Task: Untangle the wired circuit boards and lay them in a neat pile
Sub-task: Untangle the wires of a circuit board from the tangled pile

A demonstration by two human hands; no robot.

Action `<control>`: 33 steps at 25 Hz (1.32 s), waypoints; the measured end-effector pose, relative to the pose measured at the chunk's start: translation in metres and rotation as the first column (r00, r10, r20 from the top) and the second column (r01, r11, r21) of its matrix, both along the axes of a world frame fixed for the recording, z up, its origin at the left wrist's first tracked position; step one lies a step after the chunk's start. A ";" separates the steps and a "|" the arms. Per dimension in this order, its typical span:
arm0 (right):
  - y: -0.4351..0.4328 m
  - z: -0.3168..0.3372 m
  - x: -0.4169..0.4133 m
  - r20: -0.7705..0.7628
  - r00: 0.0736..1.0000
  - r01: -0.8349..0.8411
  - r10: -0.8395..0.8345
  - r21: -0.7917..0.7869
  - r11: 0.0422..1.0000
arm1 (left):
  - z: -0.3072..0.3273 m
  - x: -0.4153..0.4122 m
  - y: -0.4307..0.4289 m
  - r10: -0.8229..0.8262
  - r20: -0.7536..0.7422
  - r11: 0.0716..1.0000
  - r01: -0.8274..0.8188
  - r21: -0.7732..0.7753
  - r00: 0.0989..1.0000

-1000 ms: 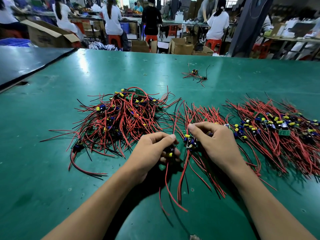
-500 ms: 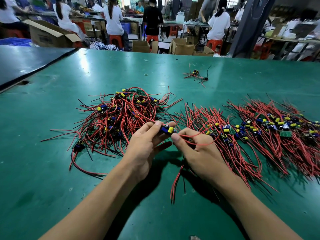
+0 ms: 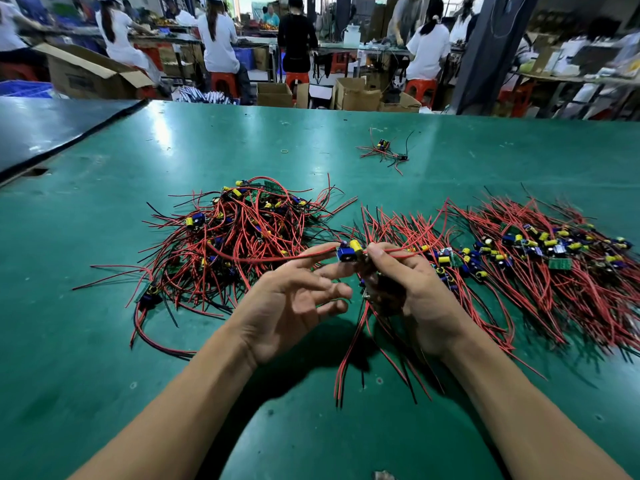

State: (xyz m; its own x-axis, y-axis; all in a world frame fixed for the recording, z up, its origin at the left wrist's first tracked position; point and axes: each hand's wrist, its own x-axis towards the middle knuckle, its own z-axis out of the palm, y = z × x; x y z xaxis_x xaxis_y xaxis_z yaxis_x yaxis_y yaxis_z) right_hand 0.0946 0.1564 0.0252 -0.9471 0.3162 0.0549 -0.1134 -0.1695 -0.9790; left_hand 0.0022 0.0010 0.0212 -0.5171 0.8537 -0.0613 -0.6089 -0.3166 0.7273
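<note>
A tangled heap of circuit boards [image 3: 242, 233] with red and black wires lies left of centre on the green table [image 3: 86, 341]. To the right, straightened boards lie in rows [image 3: 554, 258], wires fanned toward me. I hold one circuit board [image 3: 349, 251], with a blue part and a yellow capacitor, above the table between both hands. My left hand [image 3: 294, 303] pinches its left end with thumb and index finger, the other fingers spread. My right hand [image 3: 412, 289] grips its right side, fingers curled. Its wires hang down below; one red wire runs back to the heap.
A single loose board with wires [image 3: 384, 148] lies further back, and a small rubber band [image 3: 284, 151] to its left. A dark table [image 3: 52, 126] adjoins at the far left. Beyond the far edge stand cardboard boxes [image 3: 356, 95] and several seated people.
My right hand left the rows and came to the board that my left hand lifted from the heap. Both hands now hold it higher, its wires dangling.
</note>
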 end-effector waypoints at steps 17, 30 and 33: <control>0.002 -0.013 -0.003 0.076 0.969 0.166 -0.235 0.503 0.848 | -0.011 0.012 0.010 0.070 -0.397 0.917 -0.216 -0.335 0.915; -0.005 -0.011 -0.008 0.109 0.985 0.122 -0.135 0.116 0.986 | -0.010 0.015 0.012 0.046 -0.403 0.926 -0.191 -0.327 0.914; -0.009 -0.013 -0.009 0.095 0.989 0.108 -0.117 0.090 0.990 | -0.011 0.017 0.014 0.130 -0.421 0.910 -0.277 -0.309 0.898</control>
